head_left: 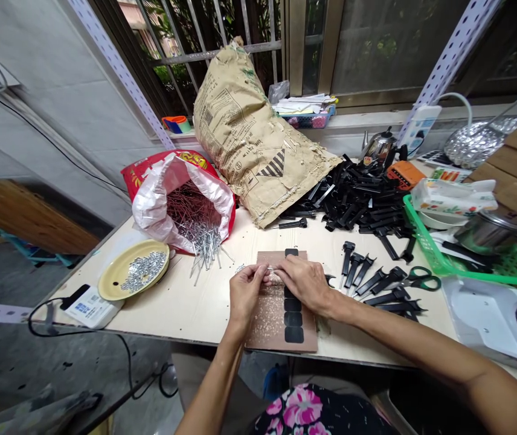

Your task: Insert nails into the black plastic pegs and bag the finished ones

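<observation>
My left hand (246, 290) and my right hand (302, 281) meet over a brown board (270, 323) near the table's front edge. Both pinch a thin metal pin (271, 269) between their fingertips. A row of black pads (293, 317) runs down the board under my right hand. Finished black clips (376, 281) lie in a row just right of my right hand. Loose metal pins (206, 244) spill from a red and white bag (181, 196) to the left.
A yellow plate (132, 272) of small metal bits and a phone (87, 305) sit at the left. A big paper sack (252, 130) leans at the back, beside a heap of black parts (360, 196). Scissors (419, 278) and a green basket (476, 263) lie at the right.
</observation>
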The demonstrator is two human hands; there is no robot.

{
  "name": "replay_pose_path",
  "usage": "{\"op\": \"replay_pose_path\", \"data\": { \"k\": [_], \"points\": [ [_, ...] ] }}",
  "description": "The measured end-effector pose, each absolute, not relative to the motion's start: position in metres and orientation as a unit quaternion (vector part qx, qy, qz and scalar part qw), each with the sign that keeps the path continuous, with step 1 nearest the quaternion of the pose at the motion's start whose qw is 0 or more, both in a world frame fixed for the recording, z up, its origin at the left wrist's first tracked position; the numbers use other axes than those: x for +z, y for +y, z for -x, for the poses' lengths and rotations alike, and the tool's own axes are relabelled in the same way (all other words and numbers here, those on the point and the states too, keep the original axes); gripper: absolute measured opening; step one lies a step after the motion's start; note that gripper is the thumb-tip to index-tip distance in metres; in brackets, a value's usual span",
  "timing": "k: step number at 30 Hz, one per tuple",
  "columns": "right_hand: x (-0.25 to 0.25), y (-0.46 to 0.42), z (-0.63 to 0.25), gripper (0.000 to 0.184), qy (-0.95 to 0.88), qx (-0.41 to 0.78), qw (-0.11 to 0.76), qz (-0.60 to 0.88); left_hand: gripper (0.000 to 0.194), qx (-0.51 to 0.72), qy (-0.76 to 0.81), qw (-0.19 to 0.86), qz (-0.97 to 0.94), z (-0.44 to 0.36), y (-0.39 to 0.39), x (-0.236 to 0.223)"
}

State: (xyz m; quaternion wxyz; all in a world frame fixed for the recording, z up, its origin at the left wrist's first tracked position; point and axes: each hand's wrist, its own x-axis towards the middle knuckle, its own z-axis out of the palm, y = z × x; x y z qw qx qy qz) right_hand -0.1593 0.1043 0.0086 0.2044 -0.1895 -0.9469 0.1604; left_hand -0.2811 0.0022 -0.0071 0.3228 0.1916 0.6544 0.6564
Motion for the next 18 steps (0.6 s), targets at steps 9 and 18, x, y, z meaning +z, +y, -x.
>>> {"op": "replay_pose_path", "data": {
  "k": [9, 18],
  "points": [
    [0.005, 0.111, 0.158, 0.028, -0.973, 0.057, 0.218, 0.05, 0.033, 0.656, 0.64, 0.363, -0.167, 0.281, 0.001, -0.012],
    [0.0, 0.116, 0.161, 0.026, -0.938, 0.274, 0.171, 0.123, 0.028, 0.651, 0.65, 0.346, -0.184, 0.283, 0.001, -0.01]
  ]
}}
